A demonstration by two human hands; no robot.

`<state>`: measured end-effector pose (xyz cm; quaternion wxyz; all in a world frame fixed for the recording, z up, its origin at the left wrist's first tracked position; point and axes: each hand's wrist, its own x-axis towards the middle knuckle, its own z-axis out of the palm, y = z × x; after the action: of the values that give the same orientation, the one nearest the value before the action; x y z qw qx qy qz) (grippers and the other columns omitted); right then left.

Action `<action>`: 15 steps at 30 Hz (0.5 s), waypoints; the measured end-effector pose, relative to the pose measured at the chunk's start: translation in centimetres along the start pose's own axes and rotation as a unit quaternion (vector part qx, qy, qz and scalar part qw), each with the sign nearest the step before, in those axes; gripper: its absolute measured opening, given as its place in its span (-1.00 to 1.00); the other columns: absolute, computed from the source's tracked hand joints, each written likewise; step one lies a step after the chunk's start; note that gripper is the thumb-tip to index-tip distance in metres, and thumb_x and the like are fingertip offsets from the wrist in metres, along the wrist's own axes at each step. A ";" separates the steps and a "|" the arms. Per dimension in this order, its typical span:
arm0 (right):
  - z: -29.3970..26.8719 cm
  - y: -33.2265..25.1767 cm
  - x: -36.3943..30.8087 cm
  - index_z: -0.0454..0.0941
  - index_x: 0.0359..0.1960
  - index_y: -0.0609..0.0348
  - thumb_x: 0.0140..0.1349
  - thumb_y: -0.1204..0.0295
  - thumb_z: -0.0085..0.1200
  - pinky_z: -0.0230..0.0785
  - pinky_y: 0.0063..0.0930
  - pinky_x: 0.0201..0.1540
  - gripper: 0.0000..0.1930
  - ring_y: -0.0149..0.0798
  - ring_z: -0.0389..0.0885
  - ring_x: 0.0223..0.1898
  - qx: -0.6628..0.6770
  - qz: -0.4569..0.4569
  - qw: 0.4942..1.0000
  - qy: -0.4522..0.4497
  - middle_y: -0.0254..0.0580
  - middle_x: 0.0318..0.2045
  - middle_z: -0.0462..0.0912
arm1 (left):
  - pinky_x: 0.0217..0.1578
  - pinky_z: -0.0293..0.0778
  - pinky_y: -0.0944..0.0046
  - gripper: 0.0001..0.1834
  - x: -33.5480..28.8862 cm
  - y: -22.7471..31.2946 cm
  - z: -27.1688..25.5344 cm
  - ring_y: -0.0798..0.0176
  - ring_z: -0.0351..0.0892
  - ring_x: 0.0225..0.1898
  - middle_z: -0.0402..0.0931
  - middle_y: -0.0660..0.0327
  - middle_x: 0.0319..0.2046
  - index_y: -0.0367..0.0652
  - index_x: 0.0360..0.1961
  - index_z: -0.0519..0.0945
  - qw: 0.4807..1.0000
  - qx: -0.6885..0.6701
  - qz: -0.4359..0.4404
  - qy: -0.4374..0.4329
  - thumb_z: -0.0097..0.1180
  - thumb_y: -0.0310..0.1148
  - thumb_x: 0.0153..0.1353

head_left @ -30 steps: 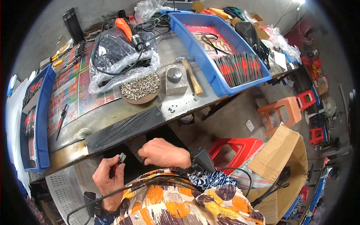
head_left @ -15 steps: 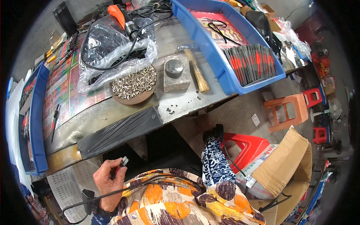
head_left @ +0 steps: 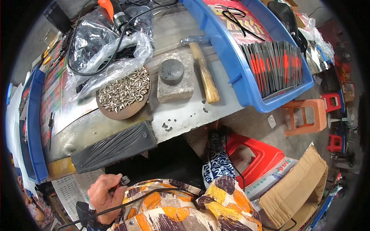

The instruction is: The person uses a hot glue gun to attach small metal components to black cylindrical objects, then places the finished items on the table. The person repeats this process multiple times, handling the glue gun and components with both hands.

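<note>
My left hand (head_left: 103, 195) is closed in front of my body, below the table's front edge. Between its thumb and fingers sits a small grey piece (head_left: 125, 179), whose kind I cannot make out. My right arm, in a blue-and-white patterned sleeve (head_left: 217, 168), stretches forward beside a red stool (head_left: 254, 156). Only a sliver of my right hand (head_left: 213, 125) shows at the table's edge, its fingers hidden. On the table lie a round dish (head_left: 122, 115) heaped with small metal rivets (head_left: 125, 90), a stone block (head_left: 175, 92) with a dark round metal piece (head_left: 171, 71), and a hammer (head_left: 204, 71).
A blue tray (head_left: 235, 63) holds a row of black-and-red flat pieces (head_left: 273, 69). Another blue tray (head_left: 36, 127) stands at the far left. Clear plastic bags (head_left: 104, 42) and an orange-black power tool (head_left: 115, 15) lie at the back. An open cardboard box (head_left: 289, 192) stands right.
The view has shifted, bringing the table closer. My right hand has gone forward to the table's edge, and its sleeve is further left. My left hand still pinches the small grey piece.
</note>
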<state>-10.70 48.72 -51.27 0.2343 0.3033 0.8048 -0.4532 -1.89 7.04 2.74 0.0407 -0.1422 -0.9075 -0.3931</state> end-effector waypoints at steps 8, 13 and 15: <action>1.3 -0.6 -1.1 0.52 -0.05 0.06 0.13 0.11 0.10 0.47 -0.17 -0.15 -0.59 -0.07 0.60 -0.17 -0.033 0.043 0.998 0.019 -0.04 -0.16 0.61 | -0.48 0.44 0.28 -0.77 1.3 1.1 0.3 0.14 0.55 -0.52 0.54 0.04 -0.52 -0.33 -0.39 0.55 0.998 0.059 0.004 -0.009 0.32 -0.46 -0.05; 1.5 -0.6 -0.8 0.52 -0.05 0.07 0.13 0.12 0.10 0.46 -0.19 -0.15 -0.59 -0.07 0.60 -0.17 -0.046 0.049 0.998 0.021 -0.04 -0.16 0.62 | -0.47 0.37 0.27 -0.71 1.8 1.3 0.9 0.18 0.49 -0.50 0.51 0.07 -0.50 -0.33 -0.36 0.54 0.998 0.061 -0.025 -0.014 0.34 -0.33 0.04; 1.5 -0.7 -0.5 0.52 -0.05 0.07 0.13 0.12 0.11 0.46 -0.19 -0.14 -0.59 -0.07 0.60 -0.17 -0.048 0.049 0.997 0.025 -0.04 -0.16 0.62 | -0.47 0.37 0.27 -0.70 2.0 1.3 1.1 0.19 0.49 -0.50 0.51 0.07 -0.49 -0.33 -0.35 0.54 0.997 0.063 -0.033 -0.023 0.34 -0.32 0.04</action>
<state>-10.68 46.98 -51.31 0.2504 0.3418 0.8155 -0.3942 -3.39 9.14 3.32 0.0162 -0.1183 -0.9355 -0.3325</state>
